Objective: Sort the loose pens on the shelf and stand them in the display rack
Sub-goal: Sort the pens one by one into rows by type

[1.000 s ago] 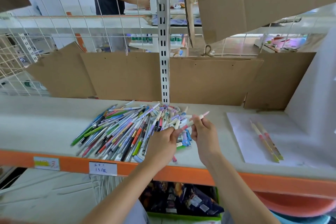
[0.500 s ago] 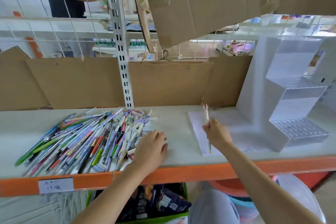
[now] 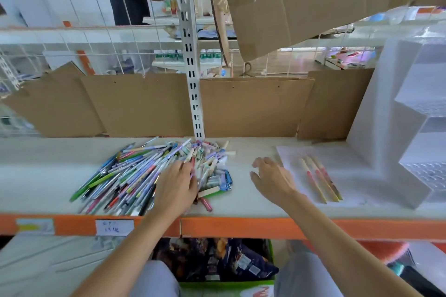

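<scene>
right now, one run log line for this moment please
left hand: open on pen pile | right hand: open, empty | three pens on paper | rack: no pens seen

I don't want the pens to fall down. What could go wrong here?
The pen pile reaches close to the shelf's orange front edge; the left hand resting on it might nudge some off. The three sorted pens lie loose on the white sheet, so the open right hand could scatter them.

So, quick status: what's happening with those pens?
Left hand on pen pile. Right hand open, empty. Three pens on paper. Rack unfilled, nothing blocking.
</scene>
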